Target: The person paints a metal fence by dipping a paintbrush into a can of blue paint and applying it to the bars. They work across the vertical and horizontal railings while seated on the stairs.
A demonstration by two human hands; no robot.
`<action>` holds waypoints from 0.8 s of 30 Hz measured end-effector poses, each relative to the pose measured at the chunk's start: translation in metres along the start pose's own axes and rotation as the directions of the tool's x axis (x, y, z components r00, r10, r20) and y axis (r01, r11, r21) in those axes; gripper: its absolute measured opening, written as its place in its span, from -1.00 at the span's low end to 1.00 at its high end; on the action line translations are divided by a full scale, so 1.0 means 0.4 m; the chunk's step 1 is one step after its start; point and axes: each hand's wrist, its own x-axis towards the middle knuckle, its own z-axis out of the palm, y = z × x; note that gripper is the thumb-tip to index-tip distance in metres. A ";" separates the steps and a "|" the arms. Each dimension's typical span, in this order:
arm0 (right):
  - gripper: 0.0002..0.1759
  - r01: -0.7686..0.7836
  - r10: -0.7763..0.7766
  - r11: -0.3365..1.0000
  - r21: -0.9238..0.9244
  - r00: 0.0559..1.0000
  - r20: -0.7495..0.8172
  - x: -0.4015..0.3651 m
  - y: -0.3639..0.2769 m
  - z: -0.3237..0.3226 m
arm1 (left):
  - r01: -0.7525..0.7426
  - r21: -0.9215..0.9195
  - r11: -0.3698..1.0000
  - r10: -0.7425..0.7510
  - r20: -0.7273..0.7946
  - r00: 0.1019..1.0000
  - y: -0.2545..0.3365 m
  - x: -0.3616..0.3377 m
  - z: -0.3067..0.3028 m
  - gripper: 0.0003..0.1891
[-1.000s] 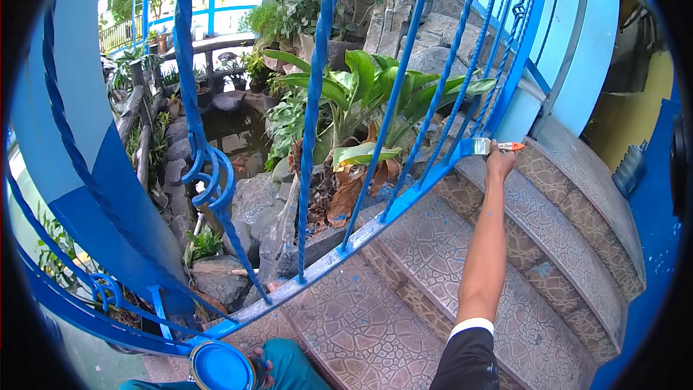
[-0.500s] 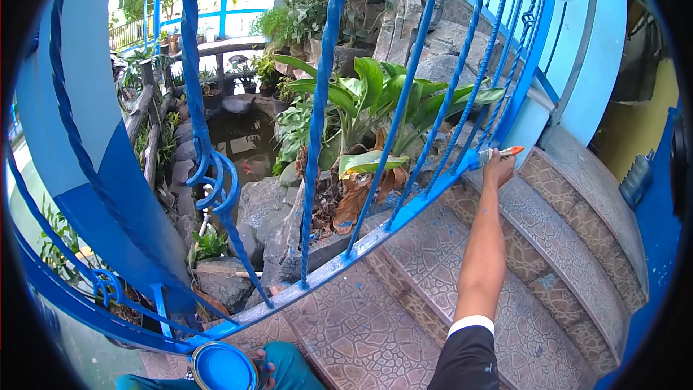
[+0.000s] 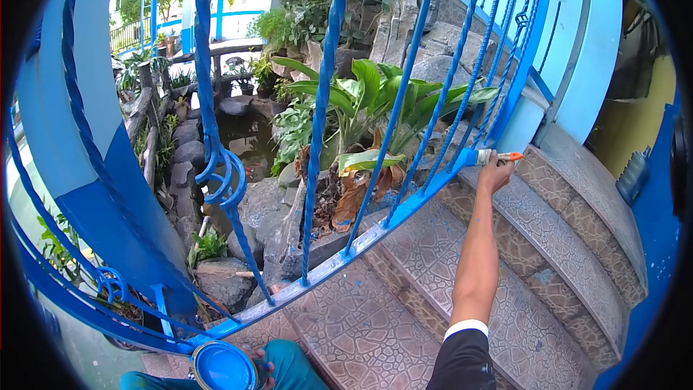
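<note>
Flat paintbrush with blue bristles, pale metal ferrule and orange-tipped handle (image 3: 484,157) is at the upper end of the sloping blue metal bottom rail (image 3: 393,217), right of centre; long axis runs roughly level across the view, bristles pointing left onto the rail, orange tip pointing right; bristle end looks to be touching the rail.

Right hand (image 3: 495,171) is clamped on the paintbrush, fingers closed round the handle near the ferrule; bare forearm comes up from a black sleeve with white cuff (image 3: 465,343).

Left hand (image 3: 266,373) is at the bottom edge, fingers against the right side of an open round can of blue paint (image 3: 224,368); mostly hidden, cannot tell how far it is closed; can sits near the rail's lower end, beside a knee in teal cloth (image 3: 292,366).

Twisted blue metal bars (image 3: 321,112) rise from the rail, one with a curled scroll; brown-grey stone-patterned steps (image 3: 426,256) lie below and right of it, with blue specks.

Behind the bars: broad-leaved green plant (image 3: 364,94), grey rocks (image 3: 225,282), small dark pond (image 3: 249,133); at left, two-tone blue pillar (image 3: 119,198); at right, light blue wall (image 3: 599,50), clear bluish plastic bottle (image 3: 633,175) by a darker blue surface.
</note>
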 end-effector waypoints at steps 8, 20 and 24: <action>-0.63 0.084 -0.094 0.989 -0.119 0.992 -0.086 -0.048 0.008 -0.036 | 0.000 -0.004 1.000 0.000 0.014 1.000 0.002 -0.011 -0.005 -0.50; -0.79 0.152 -0.194 0.955 0.253 0.969 0.150 -0.401 0.002 -0.179 | -0.051 0.009 0.999 0.051 0.017 0.999 0.033 -0.028 -0.062 -0.50; -0.84 0.003 0.008 0.966 0.258 0.999 -0.040 -0.347 -0.010 -0.166 | -0.076 0.035 0.996 0.075 0.028 0.997 0.041 -0.043 -0.086 -0.50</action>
